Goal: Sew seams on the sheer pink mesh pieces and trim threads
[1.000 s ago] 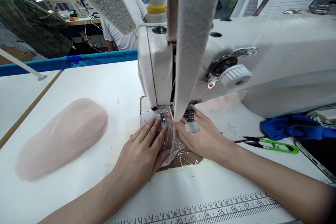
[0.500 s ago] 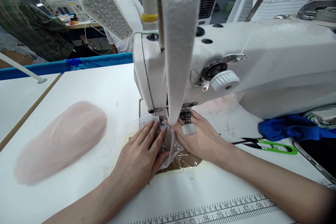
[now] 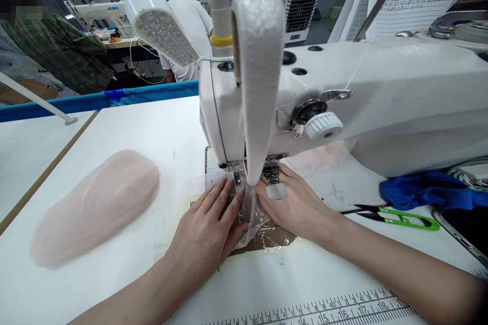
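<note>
A white sewing machine (image 3: 224, 111) stands over the work, its presser foot (image 3: 238, 179) down near my fingertips. Under the foot lies a piece of sheer whitish fabric (image 3: 251, 223). My left hand (image 3: 208, 221) rests flat on this fabric, left of the foot, fingers extended and slightly apart. To the right of the foot, my right hand (image 3: 293, 198) lies flat against the fabric's other side. Its fingertips are partly hidden behind the machine's lever and spring knob (image 3: 275, 188). Clear film and brown tape (image 3: 272, 236) cover the machine bed beneath.
A pale pink sheer oval piece (image 3: 99, 208) lies on the white table at left. Green-handled thread snips (image 3: 409, 219), a blue cloth (image 3: 430, 188) and a dark phone-like object (image 3: 467, 228) lie at right. A printed ruler (image 3: 339, 310) runs along the front. Two people are beyond the table.
The camera view has shifted, so the scene sits slightly lower and more background shows. Both hands stay on the fabric beside the presser foot, with little visible movement.
</note>
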{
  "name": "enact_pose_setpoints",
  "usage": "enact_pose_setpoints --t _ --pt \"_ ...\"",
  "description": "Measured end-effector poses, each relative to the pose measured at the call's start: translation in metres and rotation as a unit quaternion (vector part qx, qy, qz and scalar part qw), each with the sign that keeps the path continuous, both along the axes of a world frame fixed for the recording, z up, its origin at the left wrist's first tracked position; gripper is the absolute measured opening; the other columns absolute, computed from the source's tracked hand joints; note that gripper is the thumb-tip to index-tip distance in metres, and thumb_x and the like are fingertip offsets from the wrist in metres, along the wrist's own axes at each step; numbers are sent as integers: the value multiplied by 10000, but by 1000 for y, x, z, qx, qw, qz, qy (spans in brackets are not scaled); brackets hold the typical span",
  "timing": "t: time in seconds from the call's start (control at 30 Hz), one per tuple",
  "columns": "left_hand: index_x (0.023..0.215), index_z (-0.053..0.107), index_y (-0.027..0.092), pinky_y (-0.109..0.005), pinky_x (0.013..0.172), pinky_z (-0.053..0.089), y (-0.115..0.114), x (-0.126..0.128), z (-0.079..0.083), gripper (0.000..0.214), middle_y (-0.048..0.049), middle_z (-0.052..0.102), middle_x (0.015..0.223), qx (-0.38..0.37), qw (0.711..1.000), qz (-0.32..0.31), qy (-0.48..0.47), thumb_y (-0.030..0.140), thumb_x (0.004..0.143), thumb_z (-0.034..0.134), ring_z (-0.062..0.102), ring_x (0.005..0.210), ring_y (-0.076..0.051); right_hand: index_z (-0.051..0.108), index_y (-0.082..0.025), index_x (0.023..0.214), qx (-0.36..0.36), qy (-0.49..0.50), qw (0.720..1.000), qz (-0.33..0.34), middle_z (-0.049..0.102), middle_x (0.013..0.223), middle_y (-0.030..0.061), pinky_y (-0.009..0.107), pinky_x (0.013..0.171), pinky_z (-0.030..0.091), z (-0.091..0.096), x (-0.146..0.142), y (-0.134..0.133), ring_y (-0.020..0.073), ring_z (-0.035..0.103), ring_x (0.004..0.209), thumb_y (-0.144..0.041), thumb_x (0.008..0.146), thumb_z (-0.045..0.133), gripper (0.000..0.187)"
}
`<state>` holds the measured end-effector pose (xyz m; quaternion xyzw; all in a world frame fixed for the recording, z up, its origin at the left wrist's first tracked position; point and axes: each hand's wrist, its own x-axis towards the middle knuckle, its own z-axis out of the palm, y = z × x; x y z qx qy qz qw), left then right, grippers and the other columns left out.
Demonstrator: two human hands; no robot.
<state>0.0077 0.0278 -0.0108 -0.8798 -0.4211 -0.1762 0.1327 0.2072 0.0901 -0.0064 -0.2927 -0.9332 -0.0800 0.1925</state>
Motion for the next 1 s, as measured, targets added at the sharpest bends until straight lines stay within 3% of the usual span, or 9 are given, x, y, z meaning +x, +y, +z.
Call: enact_pose_setpoints --t 0.6,0.8,1.0 --pt "1240 594 65 -501 980 532 0 -1 -5 407 -198 587 1321 -21 999 13 -29 323 940 500 522 1269 -329 653 -155 785 51 17 998 11 682 835 73 373 882 453 3 2 -2 215 578 917 -51 865 445 246" --pt "1252 585 52 -489 977 537 0 -1 -3 422 -207 584 1322 -17 999 10 -28 320 937 499 527 1263 -332 618 -178 707 119 116 984 67 597 685 43 297 618 429 8 7 -5 168 481 688 -47 858 518 223" --pt "1261 576 54 -495 974 537 0 -1 -5 435 -209 582 1322 -14 999 11 -32 340 943 494 523 1266 -332 639 -139 865 85 128 985 76 628 797 82 293 639 470 9 7 -5 178 510 749 -35 875 472 197"
